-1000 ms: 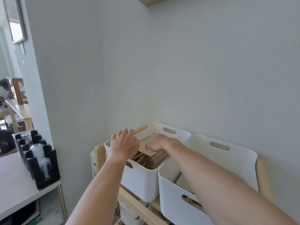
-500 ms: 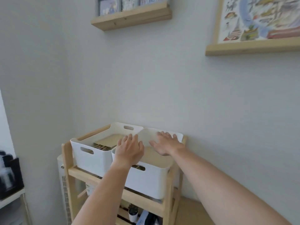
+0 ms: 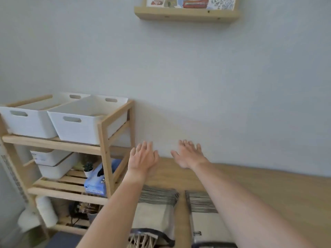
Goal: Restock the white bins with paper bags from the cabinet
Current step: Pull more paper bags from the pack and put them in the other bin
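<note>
Hands both empty, as I read it: left hand (image 3: 143, 158) and right hand (image 3: 188, 154) spread flat, palms down, above wooden surface (image 3: 268, 190), touching nothing. White bins (image 3: 86, 122) side by side on top tier of shelf rack (image 3: 105, 154), clear of reach. Contents hidden at this angle. Judgement: hands freed to fetch more bags.

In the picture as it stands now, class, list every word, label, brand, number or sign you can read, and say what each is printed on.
No text can be read for certain.
Pictures on the wall shelf: lettering at the right end, too blurred to quote.
Label on the lower white box: dark lines of print, too small.
Blue box: print too blurred.
Tall strip at the left edge: printed column, unreadable.
Two white bins: no markings visible.
</note>
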`<action>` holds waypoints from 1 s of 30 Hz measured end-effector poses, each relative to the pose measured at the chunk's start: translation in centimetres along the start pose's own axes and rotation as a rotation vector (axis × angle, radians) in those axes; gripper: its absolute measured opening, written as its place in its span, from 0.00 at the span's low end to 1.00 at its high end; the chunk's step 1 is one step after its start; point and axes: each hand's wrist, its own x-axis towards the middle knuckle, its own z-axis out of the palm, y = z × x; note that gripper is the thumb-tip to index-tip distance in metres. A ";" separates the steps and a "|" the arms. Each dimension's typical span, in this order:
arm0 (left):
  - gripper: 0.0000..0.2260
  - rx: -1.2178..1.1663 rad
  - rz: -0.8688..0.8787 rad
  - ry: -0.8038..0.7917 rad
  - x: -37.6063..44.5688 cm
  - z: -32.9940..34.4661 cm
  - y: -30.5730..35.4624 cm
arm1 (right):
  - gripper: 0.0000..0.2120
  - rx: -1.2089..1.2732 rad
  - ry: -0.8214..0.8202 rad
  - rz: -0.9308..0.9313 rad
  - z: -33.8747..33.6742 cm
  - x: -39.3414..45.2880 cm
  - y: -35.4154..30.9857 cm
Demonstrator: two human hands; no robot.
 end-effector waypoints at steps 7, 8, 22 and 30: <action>0.15 -0.150 0.099 -0.155 -11.8 8.9 9.2 | 0.32 0.156 -0.122 0.273 9.0 -12.3 12.4; 0.15 -0.161 0.120 -0.184 -13.5 10.3 10.3 | 0.32 0.174 -0.135 0.305 10.4 -13.9 14.0; 0.18 0.190 0.382 -0.521 -28.3 21.8 18.1 | 0.25 0.180 -0.277 0.413 21.8 -27.5 22.1; 0.08 0.215 0.487 -0.452 -29.2 21.2 17.1 | 0.21 0.218 -0.126 0.422 22.6 -27.2 21.2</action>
